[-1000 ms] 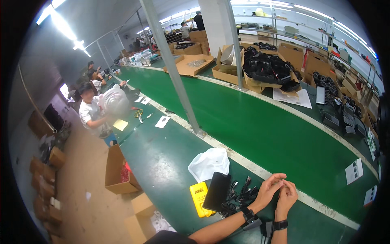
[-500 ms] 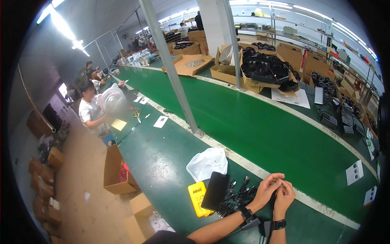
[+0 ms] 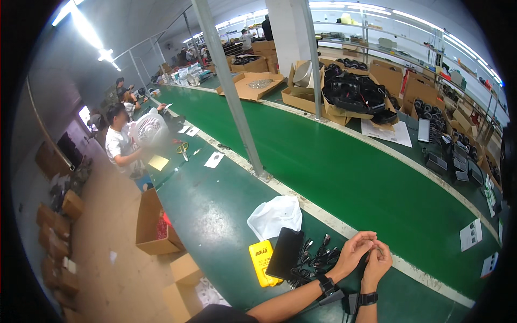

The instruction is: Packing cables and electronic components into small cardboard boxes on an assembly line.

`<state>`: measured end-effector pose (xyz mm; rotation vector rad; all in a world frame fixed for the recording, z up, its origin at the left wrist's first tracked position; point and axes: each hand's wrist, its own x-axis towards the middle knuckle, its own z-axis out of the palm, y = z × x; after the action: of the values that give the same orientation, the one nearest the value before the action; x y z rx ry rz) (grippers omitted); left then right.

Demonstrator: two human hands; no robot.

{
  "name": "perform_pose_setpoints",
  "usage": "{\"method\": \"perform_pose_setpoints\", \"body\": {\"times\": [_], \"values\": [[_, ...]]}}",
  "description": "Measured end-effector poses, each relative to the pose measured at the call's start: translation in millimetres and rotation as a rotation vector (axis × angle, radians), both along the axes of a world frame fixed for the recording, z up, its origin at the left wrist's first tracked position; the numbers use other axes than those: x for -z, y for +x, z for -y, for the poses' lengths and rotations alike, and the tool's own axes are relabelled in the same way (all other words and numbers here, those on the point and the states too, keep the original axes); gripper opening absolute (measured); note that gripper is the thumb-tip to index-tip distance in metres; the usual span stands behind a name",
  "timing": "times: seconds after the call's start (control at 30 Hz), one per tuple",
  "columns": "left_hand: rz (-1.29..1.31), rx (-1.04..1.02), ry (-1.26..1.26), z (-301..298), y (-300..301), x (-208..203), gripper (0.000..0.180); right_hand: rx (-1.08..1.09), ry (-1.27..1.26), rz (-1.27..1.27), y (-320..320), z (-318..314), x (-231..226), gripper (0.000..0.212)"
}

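Observation:
My left hand (image 3: 353,253) and my right hand (image 3: 379,264) meet over the near edge of the green belt, their fingers curled inward with the tips together. Whatever lies between the fingers, if anything, is too small or hidden. Both wrists wear black straps with dark devices. Beside my left hand lies a bundle of black cables (image 3: 318,261) with small plugs. Left of the cables, a black phone-like slab (image 3: 285,253) leans over a yellow device (image 3: 260,261). Behind them sits a crumpled white plastic bag (image 3: 276,216).
A metal post (image 3: 231,97) rises at the green conveyor belt's (image 3: 334,172) near edge. An open carton (image 3: 153,226) stands left of the table. Farther along are scissors (image 3: 183,151), a white fan (image 3: 149,130) and a seated co-worker (image 3: 119,142). Cartons of black parts (image 3: 355,91) stand across the belt.
My hands stay together in nearly the same place, with only a slight shift of the fingers. The whole view has tilted a little.

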<state>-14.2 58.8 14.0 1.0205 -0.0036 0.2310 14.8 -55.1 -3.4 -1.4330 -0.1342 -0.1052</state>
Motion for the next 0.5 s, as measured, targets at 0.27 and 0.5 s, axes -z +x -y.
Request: {"method": "perform_pose_setpoints", "body": {"times": [0.27, 0.5], "values": [[0.045, -0.051, 0.017, 0.1, 1.5, 1.9, 0.032, 0.087, -0.052, 0.071, -4.5, -6.4, -14.5, 0.017], [0.020, -0.053, -0.002, 0.3, 1.4, -0.7, 0.030, 0.047, -0.037, 0.051, -1.6, -5.8, -10.1, 0.014]]}}
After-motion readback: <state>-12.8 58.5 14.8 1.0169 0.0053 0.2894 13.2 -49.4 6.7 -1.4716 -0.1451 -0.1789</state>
